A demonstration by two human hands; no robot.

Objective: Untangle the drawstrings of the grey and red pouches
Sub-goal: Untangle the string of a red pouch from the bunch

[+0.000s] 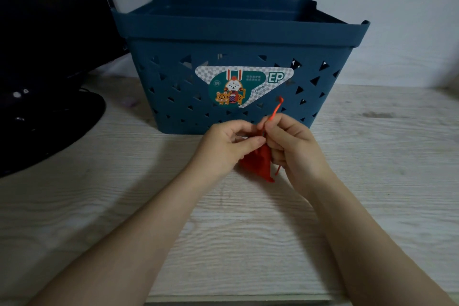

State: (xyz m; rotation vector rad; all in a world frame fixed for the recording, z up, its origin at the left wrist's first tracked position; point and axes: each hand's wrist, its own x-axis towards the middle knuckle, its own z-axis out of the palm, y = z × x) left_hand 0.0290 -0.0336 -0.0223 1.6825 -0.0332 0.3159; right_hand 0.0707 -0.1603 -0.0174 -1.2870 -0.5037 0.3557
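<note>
A small red pouch [258,164] hangs between my two hands just above the pale wooden table [372,181]. My left hand [228,143] pinches the pouch's gathered top with thumb and fingers. My right hand [290,144] grips a red drawstring [276,110], whose knotted end sticks up in front of the basket. Another thin red string end [278,169] dangles below my right hand. Something pale shows between my left fingers; I cannot tell whether it is the grey pouch.
A dark blue plastic basket [238,40] with triangular holes and a cartoon sticker stands right behind my hands. A black monitor with its round base [49,119] fills the left side. A white wall lies behind.
</note>
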